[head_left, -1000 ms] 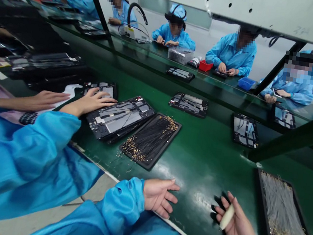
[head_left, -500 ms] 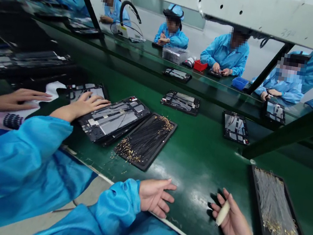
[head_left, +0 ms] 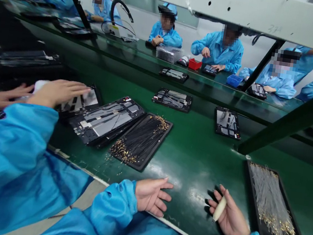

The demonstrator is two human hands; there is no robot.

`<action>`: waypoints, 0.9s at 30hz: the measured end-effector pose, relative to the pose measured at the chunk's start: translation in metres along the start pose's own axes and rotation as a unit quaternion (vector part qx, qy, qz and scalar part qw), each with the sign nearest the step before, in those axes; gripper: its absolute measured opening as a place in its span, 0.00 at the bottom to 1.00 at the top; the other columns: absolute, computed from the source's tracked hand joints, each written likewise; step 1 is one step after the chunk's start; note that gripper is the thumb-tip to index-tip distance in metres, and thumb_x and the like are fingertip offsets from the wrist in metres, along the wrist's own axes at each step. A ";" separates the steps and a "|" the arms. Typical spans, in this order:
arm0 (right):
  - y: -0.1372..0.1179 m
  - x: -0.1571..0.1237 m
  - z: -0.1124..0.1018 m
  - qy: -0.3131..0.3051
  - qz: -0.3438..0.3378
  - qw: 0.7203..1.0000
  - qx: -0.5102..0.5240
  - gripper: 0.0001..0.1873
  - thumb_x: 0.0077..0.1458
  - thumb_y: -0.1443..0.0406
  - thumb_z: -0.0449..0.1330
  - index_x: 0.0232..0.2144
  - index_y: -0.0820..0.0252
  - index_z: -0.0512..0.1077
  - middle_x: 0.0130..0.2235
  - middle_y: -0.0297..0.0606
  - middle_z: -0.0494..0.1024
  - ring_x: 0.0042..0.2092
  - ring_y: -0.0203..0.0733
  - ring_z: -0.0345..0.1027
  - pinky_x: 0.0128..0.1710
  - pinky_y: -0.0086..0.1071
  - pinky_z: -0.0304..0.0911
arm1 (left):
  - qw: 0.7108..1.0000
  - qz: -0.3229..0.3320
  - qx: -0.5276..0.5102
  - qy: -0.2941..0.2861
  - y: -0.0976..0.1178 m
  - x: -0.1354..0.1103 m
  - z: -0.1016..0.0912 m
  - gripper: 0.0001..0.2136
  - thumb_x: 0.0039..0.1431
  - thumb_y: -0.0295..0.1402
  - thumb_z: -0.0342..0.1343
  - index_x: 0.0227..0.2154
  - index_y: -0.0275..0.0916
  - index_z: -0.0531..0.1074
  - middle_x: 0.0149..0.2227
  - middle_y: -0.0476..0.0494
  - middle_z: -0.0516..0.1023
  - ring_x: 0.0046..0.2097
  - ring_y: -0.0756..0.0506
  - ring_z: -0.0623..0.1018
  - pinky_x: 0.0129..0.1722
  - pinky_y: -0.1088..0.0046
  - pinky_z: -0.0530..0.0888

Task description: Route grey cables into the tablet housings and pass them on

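Observation:
My left hand rests palm up at the near edge of the green conveyor belt, fingers apart and holding nothing. My right hand lies palm up a little to the right, its fingers loosely curled round a small cream-coloured stick tool. A black tray of dark wires with gold tips sits ahead of my left hand. Another black tray of grey wires with gold tips lies just right of my right hand.
A co-worker in a blue sleeve on my left has a hand on an opened tablet; another opened tablet lies beside it. More tablets ride the belt. Several people in blue work across a raised shelf. A green post slants at right.
The co-worker's hand has pulled back left from the near tablet onto the one behind it. My own hands have stayed put; the view has shifted slightly.

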State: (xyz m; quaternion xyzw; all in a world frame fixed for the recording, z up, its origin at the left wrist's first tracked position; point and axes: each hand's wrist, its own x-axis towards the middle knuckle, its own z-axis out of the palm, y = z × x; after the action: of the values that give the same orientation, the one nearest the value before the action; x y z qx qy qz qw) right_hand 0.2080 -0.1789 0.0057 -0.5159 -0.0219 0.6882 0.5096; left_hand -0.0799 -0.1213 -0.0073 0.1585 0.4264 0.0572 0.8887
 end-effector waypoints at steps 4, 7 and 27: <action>0.000 0.000 -0.001 -0.003 0.003 1.000 -0.002 0.19 0.47 0.61 0.62 0.42 0.49 0.63 0.33 0.32 0.77 0.30 0.45 0.73 0.26 0.37 0.68 | 1.000 -0.003 0.001 -0.004 -0.001 0.002 -0.002 0.31 0.48 0.56 0.44 0.50 0.40 0.52 0.34 0.45 0.68 0.28 0.47 0.73 0.36 0.61 0.68; 0.000 0.001 -0.002 -0.007 0.005 1.000 -0.002 0.19 0.47 0.61 0.61 0.43 0.49 0.63 0.33 0.32 0.77 0.30 0.45 0.73 0.26 0.37 0.68 | 1.000 -0.004 0.002 -0.011 -0.001 0.003 -0.003 0.32 0.47 0.57 0.45 0.49 0.41 0.52 0.35 0.45 0.68 0.28 0.47 0.73 0.36 0.60 0.68; 0.000 -0.002 -0.001 -0.010 0.011 1.000 0.003 0.20 0.47 0.60 0.62 0.43 0.49 0.62 0.33 0.31 0.76 0.30 0.44 0.73 0.26 0.36 0.68 | 1.000 0.004 -0.001 -0.014 0.005 -0.010 0.007 0.24 0.57 0.51 0.38 0.49 0.39 0.56 0.32 0.47 0.70 0.30 0.48 0.73 0.37 0.63 0.63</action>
State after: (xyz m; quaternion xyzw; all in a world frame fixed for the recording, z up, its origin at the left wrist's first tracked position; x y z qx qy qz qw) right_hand 0.2083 -0.1806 0.0066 -0.5073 -0.0195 0.6992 0.5034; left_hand -0.0805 -0.1210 0.0058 0.1603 0.4130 0.0587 0.8946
